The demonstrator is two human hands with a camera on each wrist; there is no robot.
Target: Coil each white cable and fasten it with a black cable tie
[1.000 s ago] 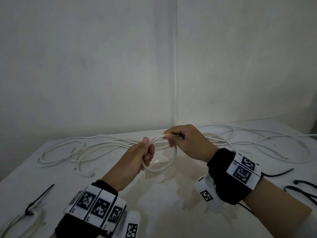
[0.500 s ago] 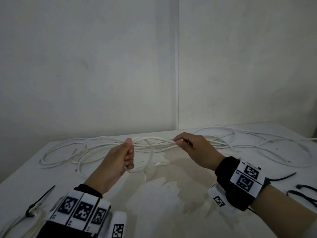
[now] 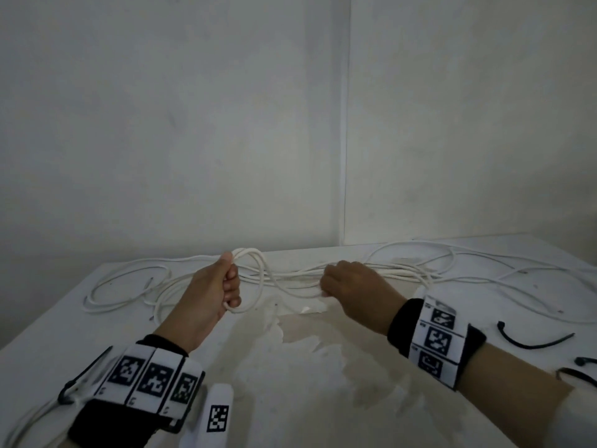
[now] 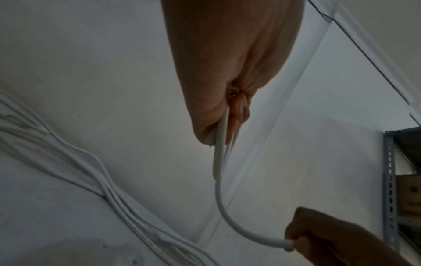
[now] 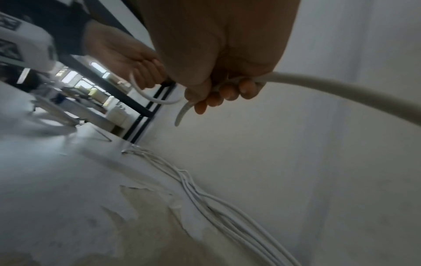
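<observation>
Evidently coiling is under way: the left hand [image 3: 217, 287] is fisted round a few gathered loops [image 3: 250, 279] of white cable [image 4: 218, 158], while the right hand [image 3: 350, 287], off to its right, curls its fingers [image 5: 224, 95] round the next stretch. Bringing that length over to the left fist would likely add another turn. Thin, smooth and limp, the cable sags between the hands; its loose remainder [image 3: 420, 270] sprawls just beyond the right hand. Black cable ties [image 3: 529, 341] lie unused outside the right wrist

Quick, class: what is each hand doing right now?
Left hand: closed, gripping the coiled loops of white cable.
Right hand: closed, gripping the same cable's running length.
</observation>
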